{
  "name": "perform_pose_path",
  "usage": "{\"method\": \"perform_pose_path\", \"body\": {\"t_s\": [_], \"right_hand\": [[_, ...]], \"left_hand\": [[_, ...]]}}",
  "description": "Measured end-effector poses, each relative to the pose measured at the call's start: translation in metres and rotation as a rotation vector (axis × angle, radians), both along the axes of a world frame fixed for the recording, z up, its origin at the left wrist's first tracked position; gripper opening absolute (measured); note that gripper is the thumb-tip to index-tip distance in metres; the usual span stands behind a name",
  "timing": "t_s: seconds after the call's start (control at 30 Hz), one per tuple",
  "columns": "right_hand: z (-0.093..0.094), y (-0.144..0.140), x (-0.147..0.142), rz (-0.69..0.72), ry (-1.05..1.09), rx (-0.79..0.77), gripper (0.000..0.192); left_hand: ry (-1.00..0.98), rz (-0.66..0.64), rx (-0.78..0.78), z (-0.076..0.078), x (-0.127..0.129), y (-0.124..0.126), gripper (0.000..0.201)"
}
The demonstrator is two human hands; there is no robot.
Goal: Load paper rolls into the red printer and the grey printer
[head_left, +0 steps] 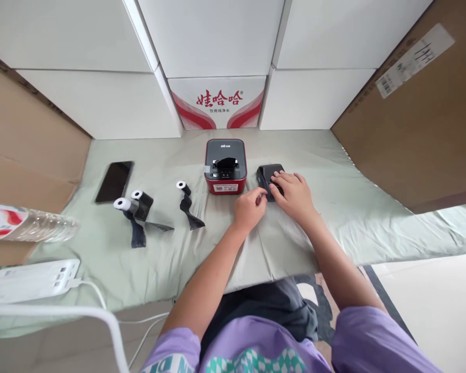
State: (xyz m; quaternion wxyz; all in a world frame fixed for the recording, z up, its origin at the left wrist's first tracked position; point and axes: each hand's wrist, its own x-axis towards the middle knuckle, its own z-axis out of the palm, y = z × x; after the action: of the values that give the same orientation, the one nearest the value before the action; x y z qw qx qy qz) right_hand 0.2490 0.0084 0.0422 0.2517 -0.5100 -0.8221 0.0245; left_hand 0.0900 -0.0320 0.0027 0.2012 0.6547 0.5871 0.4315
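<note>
A small black device [271, 170], boxy with rounded corners, possibly a portable printer, lies on the cloth to the right of centre. My left hand [249, 210] is at its near left corner, fingers curled and pinched against the edge. From the right, my right hand [293, 194] grips it, with fingers over the top and the thumb along the near side. My fingers hide much of the device's front and right side. Just left of it stands a red and black receipt printer [226, 168], with a dark piece of paper out of its top slot.
Several partly unrolled black paper rolls [184, 194] stand left of the printer. Beyond them lie a phone [115, 182], a plastic bottle [31, 224] and a white power bank [34, 280] with a cable. White boxes [219, 103] line the back; cardboard boxes [419, 119] flank both sides.
</note>
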Motion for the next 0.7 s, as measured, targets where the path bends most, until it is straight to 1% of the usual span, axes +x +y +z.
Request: {"method": "perform_pose_path", "body": {"t_s": [0.1,0.2,0.37,0.5,0.6,0.67,0.7], "right_hand": [[0.001,0.0,-0.003,0.01,-0.026,-0.006,0.036],[-0.003,-0.002,-0.006,0.008,-0.029,-0.003,0.038],[-0.023,-0.004,-0.004,-0.043,0.136,0.047,0.039],[-0.036,-0.007,-0.001,-0.038,0.202,0.096,0.059],[-0.036,-0.012,-0.006,-0.049,0.19,0.154,0.068],[-0.032,-0.018,-0.012,-0.055,0.189,0.192,0.068],[-0.031,-0.022,-0.015,-0.055,0.191,0.205,0.067]], "left_hand": [[-0.018,0.007,-0.016,-0.001,-0.002,0.002,0.018],[-0.034,0.022,-0.029,-0.002,-0.004,0.003,0.016],[-0.028,0.073,-0.04,-0.003,-0.007,0.005,0.016],[-0.001,0.089,-0.02,-0.002,-0.005,0.004,0.017],[0.021,0.099,0.051,0.004,-0.004,0.0,0.017],[0.037,0.127,0.158,0.01,-0.007,-0.003,0.019],[0.041,0.162,0.226,0.013,-0.011,-0.005,0.019]]}}
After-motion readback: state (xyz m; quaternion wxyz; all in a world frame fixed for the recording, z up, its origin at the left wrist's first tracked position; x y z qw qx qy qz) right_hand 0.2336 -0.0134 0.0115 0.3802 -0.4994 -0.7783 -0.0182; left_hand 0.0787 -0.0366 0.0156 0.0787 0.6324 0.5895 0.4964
